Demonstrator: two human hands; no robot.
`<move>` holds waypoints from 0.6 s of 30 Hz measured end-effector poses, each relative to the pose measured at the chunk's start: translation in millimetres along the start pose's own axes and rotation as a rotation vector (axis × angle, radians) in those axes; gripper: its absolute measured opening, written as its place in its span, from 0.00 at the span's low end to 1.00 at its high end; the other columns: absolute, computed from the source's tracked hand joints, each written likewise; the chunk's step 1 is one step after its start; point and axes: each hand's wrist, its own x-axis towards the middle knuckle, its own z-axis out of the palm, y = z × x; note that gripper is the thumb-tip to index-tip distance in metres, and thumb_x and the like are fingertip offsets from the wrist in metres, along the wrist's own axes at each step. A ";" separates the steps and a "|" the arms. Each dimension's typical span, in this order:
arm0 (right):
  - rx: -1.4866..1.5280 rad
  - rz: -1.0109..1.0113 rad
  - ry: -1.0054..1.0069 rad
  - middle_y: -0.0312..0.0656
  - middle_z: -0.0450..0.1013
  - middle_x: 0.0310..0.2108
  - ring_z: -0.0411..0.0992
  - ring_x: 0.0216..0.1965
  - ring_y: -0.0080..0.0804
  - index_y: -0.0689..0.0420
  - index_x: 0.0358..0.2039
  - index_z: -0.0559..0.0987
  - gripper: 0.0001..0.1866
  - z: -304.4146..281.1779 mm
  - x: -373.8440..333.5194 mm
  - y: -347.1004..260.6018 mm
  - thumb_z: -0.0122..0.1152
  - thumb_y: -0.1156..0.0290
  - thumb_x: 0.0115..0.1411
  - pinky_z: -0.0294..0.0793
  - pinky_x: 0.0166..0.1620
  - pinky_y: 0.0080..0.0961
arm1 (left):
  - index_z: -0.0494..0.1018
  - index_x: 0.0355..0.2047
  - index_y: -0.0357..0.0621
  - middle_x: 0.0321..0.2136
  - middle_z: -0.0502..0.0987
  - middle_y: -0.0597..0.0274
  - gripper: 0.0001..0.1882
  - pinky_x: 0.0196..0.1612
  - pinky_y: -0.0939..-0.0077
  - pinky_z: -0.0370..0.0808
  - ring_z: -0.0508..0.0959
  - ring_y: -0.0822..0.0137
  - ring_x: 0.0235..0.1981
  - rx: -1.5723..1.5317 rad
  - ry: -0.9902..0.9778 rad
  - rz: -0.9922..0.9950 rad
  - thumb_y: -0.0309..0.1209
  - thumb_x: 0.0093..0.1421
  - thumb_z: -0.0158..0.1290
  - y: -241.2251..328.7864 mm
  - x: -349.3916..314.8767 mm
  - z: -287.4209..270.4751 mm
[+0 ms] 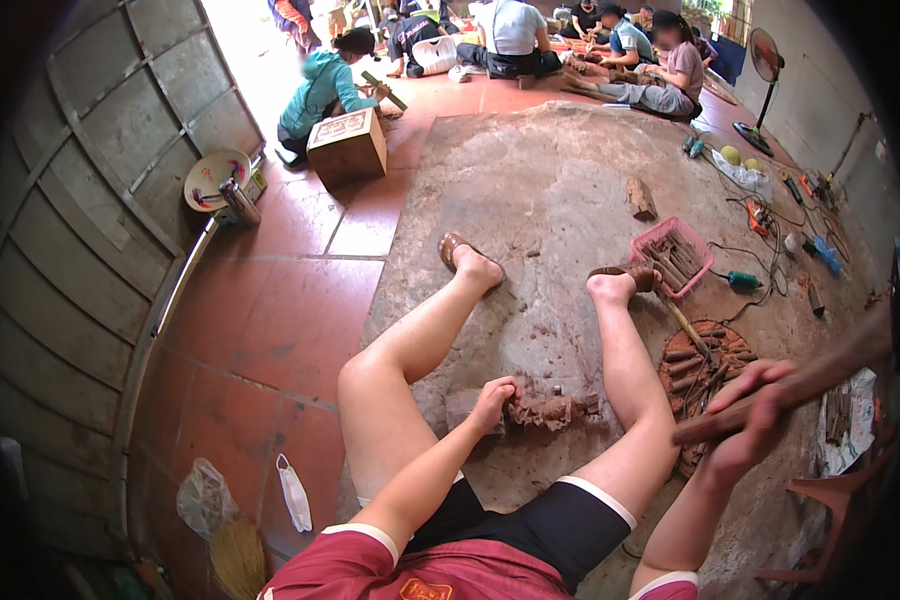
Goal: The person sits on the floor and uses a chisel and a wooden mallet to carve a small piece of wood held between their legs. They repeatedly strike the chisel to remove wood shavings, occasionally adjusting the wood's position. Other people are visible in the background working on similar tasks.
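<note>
My left hand [494, 404] is closed in a fist at the left end of a rough, carved piece of brown wood [552, 412], which lies on the ground between my legs. Whatever is inside those fingers is hidden. Raised at the right, my right hand [746, 418] grips a long, thick wooden club [810, 385], its far end reaching toward the picture's right rim. Below this hand, a round reddish-brown tray [680, 352] bears several carving tools with wooden handles. A hammer-like tool with a pale handle [685, 326] leans over the tray's upper edge.
By my right foot stands a pink basket [708, 262] of wooden sticks. Power tools with cords [745, 281] lie along the right wall, with a red plastic chair [838, 500] lower down. A wooden box [348, 150] and a crouching person [320, 90] are ahead left; several people sit farther back.
</note>
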 end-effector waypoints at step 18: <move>-0.012 1.110 -0.264 0.39 0.68 0.19 0.69 0.13 0.30 0.64 0.31 0.69 0.14 -41.1 -254.5 153.8 0.63 0.68 0.52 0.74 0.17 0.25 | 0.68 0.20 0.39 0.16 0.67 0.67 0.16 0.27 0.81 0.63 0.66 0.75 0.20 0.016 0.006 0.028 0.38 0.57 0.41 -1.2 2.1 -0.1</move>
